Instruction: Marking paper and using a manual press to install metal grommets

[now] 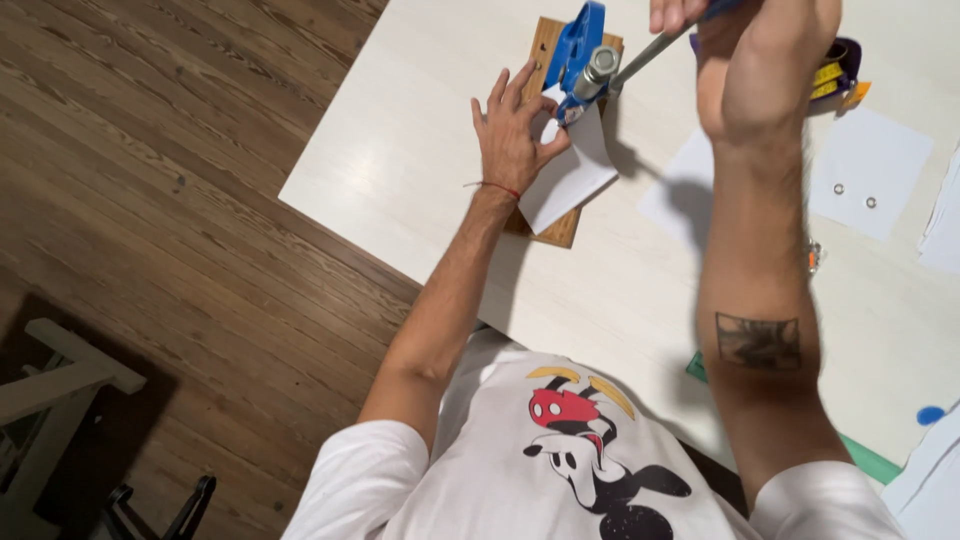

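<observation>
Pressing down with fingers spread, the left hand point(512, 135) pins a white folded sheet of paper point(570, 175) under the head of a blue metal hand press point(578, 50). That press stands on a brown wooden base board point(548, 40) lying on the pale tabletop point(400, 150). Up high, the right hand point(760, 50) is wrapped tight around the press's silver metal lever point(645, 55). Further right lies a white square sheet with two small metal eyelets point(868, 170), well apart from the press.
</observation>
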